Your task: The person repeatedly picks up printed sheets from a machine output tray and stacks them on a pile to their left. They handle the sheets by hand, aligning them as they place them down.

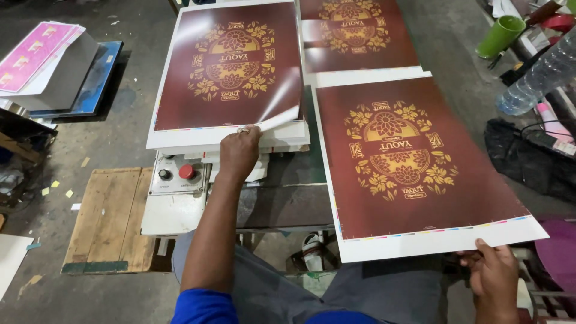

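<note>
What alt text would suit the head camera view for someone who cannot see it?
A person's left hand lifts the corner of the top maroon sheet with gold floral print on a stack, while the right hand holds another printed sheet by its white edge. Below the stack, a control panel shows a red button.

maroon sheets (pixel 414 162) with gold floral pattern, white borders; green cup (pixel 500 36); red button (pixel 186 171).

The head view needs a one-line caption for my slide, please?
Left hand lifts a maroon printed sheet off a stack; right hand holds another sheet.
</note>
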